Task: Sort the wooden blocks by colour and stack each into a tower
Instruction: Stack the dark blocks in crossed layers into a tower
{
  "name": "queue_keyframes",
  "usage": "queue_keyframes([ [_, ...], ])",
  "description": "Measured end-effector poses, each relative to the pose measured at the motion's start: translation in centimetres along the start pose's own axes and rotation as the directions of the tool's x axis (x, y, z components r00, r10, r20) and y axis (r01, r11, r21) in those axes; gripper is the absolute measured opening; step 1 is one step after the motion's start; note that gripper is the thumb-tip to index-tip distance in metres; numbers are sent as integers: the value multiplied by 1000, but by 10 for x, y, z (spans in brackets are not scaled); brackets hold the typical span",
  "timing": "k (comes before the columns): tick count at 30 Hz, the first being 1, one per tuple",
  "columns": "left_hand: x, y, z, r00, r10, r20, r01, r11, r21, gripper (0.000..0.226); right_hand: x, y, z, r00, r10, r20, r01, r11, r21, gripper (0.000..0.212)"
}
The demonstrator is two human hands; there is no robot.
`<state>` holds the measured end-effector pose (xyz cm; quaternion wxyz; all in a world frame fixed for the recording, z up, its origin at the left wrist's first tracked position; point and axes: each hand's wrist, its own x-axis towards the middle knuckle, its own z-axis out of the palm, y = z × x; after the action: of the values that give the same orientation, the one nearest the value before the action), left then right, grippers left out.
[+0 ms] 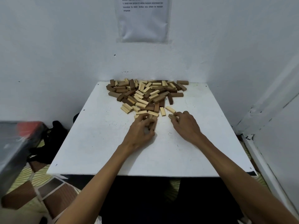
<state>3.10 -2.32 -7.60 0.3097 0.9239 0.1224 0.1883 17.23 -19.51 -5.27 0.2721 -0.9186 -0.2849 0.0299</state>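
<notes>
the pile of blocks [145, 92], dark brown and pale mixed, lies just beyond both your hands at the far side of the table [97, 143]. your left hand [140, 131] is clenched round a brown block [154, 122] at the pile's near edge, fingers curled over it. your right hand [186, 125], close beside the left, pinches a pale block [171, 116] under its curled fingertips. a loose pale piece [170, 109] lies just past those fingertips.
</notes>
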Motion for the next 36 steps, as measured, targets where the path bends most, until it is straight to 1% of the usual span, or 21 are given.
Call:
queue_keyframes([
  [2,1,2,0,1000,-6,-7,6,1000,14,43,-6,-3,2,1000,5,30,-4,1000,-25,39],
  [5,1,9,7,995,-89,-44,90,996,18,46,-16,-8,3,995,-33,89,39,997,-72,55],
  [8,4,11,11,978,-154,-138,158,987,25,31,-20,-6,-1,983,-82,164,97,991,-89,65],
  [10,6,9,10,975,-160,-156,167,986,30,29,-15,-4,-9,956,-106,273,141,984,-111,70],
  [12,7,6,7,974,-171,-149,176,984,24,33,-7,-4,-17,917,-126,379,191,972,-137,74],
  [14,7,6,4,975,-172,-138,176,984,11,32,0,-6,-25,885,-155,439,227,967,-117,74],
  [16,7,6,2,977,-172,-123,172,985,-10,26,4,-7,-29,882,-174,438,219,974,-54,65],
  [18,7,7,0,978,-177,-112,172,984,-51,22,3,-7,-28,900,-161,405,184,983,-19,54],
  [19,6,8,-2,979,-175,-103,168,983,-69,23,2,-7,-26,908,-148,392,171,985,-24,56],
  [21,4,8,-5,989,-124,-78,118,990,-80,24,1,-4,-24,910,-134,392,164,985,-44,69],
  [23,1,6,-5,996,-62,-63,57,995,-83,26,2,0,-26,876,-156,456,197,980,-42,82],
  [24,0,5,-5,997,-56,-58,51,995,-80,31,4,2,-28,854,-177,489,220,975,-31,84],
  [25,0,4,-5,997,-61,-51,58,996,-67,40,5,5,-28,841,-204,501,242,970,-11,80],
  [26,0,3,-4,997,-70,-36,69,997,-40,51,6,6,-27,846,-231,481,254,967,17,70],
  [28,-1,6,0,997,-73,-5,73,996,44,68,7,9,-22,891,-255,375,240,967,88,45],
  [29,-1,8,2,997,-75,1,75,993,93,72,6,10,-18,912,-257,319,231,966,115,34],
  [31,-1,13,7,997,-78,-22,81,982,171,67,3,11,-9,934,-265,240,231,959,163,24],
  [33,-2,16,9,995,-80,-67,89,984,155,55,1,11,-4,937,-273,215,235,954,189,26],
  [34,-2,16,7,995,-76,-66,82,991,105,51,-1,11,-4,936,-270,226,233,956,180,33],
  [36,-2,14,-1,999,-49,21,48,999,20,51,-4,10,-9,913,-280,297,253,959,125,59],
])
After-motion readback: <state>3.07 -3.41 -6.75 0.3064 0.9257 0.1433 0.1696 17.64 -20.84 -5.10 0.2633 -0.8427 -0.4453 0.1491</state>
